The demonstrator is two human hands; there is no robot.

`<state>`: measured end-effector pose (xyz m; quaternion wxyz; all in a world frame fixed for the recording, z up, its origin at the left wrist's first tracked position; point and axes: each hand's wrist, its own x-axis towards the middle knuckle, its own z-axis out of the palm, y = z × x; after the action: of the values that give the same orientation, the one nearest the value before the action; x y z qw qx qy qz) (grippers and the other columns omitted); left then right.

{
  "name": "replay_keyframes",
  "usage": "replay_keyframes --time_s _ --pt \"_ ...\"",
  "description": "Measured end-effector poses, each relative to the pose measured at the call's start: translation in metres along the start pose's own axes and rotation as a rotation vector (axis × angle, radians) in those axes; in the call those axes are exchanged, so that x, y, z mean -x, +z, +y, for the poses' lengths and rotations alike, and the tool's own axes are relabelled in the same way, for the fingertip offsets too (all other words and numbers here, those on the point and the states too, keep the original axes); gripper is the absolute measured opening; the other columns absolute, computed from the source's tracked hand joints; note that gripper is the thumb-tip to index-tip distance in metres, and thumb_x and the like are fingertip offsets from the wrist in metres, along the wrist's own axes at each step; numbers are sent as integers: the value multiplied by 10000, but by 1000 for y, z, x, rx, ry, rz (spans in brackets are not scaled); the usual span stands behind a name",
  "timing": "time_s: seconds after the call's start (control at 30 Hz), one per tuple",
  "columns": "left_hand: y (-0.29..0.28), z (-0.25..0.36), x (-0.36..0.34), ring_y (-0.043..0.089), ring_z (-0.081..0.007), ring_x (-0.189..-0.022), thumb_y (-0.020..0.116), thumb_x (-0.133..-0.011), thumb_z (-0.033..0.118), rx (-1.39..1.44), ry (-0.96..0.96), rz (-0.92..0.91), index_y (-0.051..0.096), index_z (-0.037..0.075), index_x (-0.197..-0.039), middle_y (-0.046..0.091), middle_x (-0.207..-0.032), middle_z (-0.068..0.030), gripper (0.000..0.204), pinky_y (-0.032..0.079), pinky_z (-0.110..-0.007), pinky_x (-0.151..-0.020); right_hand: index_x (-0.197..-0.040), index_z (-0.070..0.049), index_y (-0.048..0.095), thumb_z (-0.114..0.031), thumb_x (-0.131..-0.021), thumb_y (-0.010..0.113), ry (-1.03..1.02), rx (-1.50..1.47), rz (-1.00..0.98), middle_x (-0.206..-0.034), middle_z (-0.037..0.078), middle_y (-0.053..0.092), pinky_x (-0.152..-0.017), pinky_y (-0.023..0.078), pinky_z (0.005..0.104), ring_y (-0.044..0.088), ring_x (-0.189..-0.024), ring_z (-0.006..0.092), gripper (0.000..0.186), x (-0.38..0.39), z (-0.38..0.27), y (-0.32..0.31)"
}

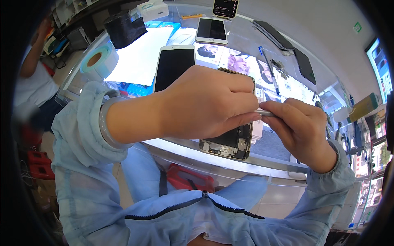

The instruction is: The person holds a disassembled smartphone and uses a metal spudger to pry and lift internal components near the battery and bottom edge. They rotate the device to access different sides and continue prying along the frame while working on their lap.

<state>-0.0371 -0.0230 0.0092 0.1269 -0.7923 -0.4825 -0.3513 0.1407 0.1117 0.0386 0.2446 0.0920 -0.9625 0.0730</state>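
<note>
An opened phone body (225,148), its metal parts and dark battery exposed, lies tilted at the counter's near edge. Over it my left hand (207,100) is closed, its thumb and fingertips pinching one end of a thin silver rod-like tool (266,112). From the right, my right hand (301,125) pinches the same tool between thumb and fingers. What the tool's left end meets is hidden by my left fingers. Behind my left wrist lies a white-framed phone screen (175,65), dark and partly covered by the hand.
Farther back are a white phone (211,29), a lit phone (225,8), a blue pen (269,70), small metal bits (280,69) and dark flat devices (304,66). A label roll (95,59) and black tape roll (121,30) stand left. Another person (35,78) is at far left.
</note>
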Motion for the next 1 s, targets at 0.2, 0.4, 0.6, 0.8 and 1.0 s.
replay_keyframes --time_s 0.2,0.4,0.6,0.8,1.0 --pt "-3 1 0 523 -224 -517 670 -753 90 102 23 -9 600 42 -698 513 -648 -57 100 381 -310 -424 -915 -28 611 -79 -745 705 -24 -25 -76 -586 75 495 -430 387 333 516 -485 226 202 3 0 -6" --pt "-2 2 3 514 -216 -477 667 -756 76 216 -22 -25 618 41 -698 522 -620 -57 84 368 -305 -398 -897 -22 611 -75 -730 712 -30 -40 -117 -577 69 490 -411 376 328 508 -464 215 203 5 2 -11" --pt "-5 6 3 527 -205 -474 662 -770 72 279 -73 -68 626 25 -717 533 -617 -69 80 376 -294 -400 -884 0 610 -66 -710 723 -46 -77 -111 -559 64 474 -383 357 318 493 -436 199 217 7 4 -12" --pt "-5 7 3 523 -202 -467 658 -773 68 341 -110 -61 629 23 -716 530 -606 -72 79 374 -288 -398 -872 8 612 -77 -705 729 -50 -58 -117 -552 61 472 -375 352 312 492 -428 191 221 10 5 -15" --pt "-6 6 3 525 -197 -458 666 -767 79 318 -97 -75 634 21 -717 533 -608 -72 82 372 -289 -385 -872 8 613 -89 -702 735 -35 -61 -130 -561 66 487 -377 356 305 494 -426 191 230 13 6 -17"
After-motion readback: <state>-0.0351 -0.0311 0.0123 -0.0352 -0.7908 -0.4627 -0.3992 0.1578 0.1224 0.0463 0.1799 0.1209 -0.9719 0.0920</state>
